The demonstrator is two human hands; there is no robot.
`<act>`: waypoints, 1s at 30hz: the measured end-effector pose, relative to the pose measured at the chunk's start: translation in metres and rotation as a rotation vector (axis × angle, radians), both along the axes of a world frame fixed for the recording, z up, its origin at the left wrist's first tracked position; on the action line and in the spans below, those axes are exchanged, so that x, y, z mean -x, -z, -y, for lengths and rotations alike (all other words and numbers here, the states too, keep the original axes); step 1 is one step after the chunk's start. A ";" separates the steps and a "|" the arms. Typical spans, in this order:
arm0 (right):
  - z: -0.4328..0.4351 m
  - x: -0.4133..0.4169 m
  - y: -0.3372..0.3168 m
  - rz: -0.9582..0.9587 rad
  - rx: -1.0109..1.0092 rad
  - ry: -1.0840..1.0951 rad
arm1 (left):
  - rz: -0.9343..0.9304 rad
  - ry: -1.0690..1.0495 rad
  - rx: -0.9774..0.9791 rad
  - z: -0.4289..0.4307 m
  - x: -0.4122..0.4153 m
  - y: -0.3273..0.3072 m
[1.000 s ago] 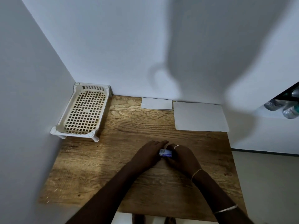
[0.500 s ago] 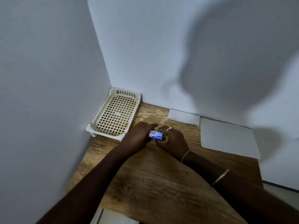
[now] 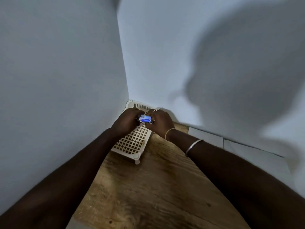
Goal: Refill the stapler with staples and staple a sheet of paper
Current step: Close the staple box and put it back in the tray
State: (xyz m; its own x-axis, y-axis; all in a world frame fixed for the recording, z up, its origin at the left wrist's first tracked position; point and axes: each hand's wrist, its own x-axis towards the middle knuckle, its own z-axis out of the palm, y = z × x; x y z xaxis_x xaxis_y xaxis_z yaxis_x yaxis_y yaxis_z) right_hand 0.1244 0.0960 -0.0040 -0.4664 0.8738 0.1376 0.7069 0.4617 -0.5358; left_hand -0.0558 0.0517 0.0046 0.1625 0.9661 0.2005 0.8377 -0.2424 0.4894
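Both hands met over the far end of a cream lattice tray (image 3: 132,142) in the wall corner of the wooden bench (image 3: 156,187). The left hand (image 3: 126,122) and right hand (image 3: 160,121) each had a grip pinched on one end of a small blue-and-white stapler (image 3: 145,119), held between them just above the tray. Two white paper sheets (image 3: 247,151) lay flat along the wall, well apart to the right. Bangles circled the right wrist.
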 end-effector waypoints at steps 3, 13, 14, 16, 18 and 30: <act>-0.019 0.016 0.008 0.066 -0.041 -0.008 | -0.016 -0.017 0.028 -0.019 0.011 0.009; -0.054 0.048 0.048 0.170 -0.217 0.067 | -0.012 0.039 0.047 -0.065 0.032 0.034; -0.054 0.049 0.050 0.183 -0.225 0.066 | -0.009 0.040 0.044 -0.066 0.032 0.035; -0.055 0.049 0.050 0.217 -0.229 0.054 | -0.005 0.052 0.047 -0.069 0.032 0.035; -0.057 0.048 0.047 0.260 -0.220 0.042 | -0.013 0.072 0.072 -0.070 0.031 0.032; -0.030 0.035 0.027 0.289 -0.206 0.025 | 0.031 0.054 0.030 -0.039 0.035 0.022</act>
